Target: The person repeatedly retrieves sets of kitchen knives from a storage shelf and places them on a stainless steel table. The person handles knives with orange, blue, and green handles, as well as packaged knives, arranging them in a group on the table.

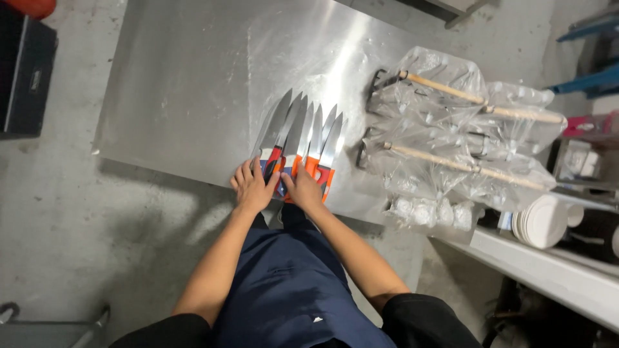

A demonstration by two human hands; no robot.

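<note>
Knife handles [303,169] at the bench's [193,77] near edge mostly covered by both hands [253,187], exact knife count unclear, long wooden-handled tools [451,164] at the right end blurred behind crinkled plastic bags [445,129], bench's far edge cut off.

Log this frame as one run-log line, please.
left hand: on knife handles | right hand: on knife handles | knives: fanned row on steel table | bagged wooden-handled tools: right
</note>
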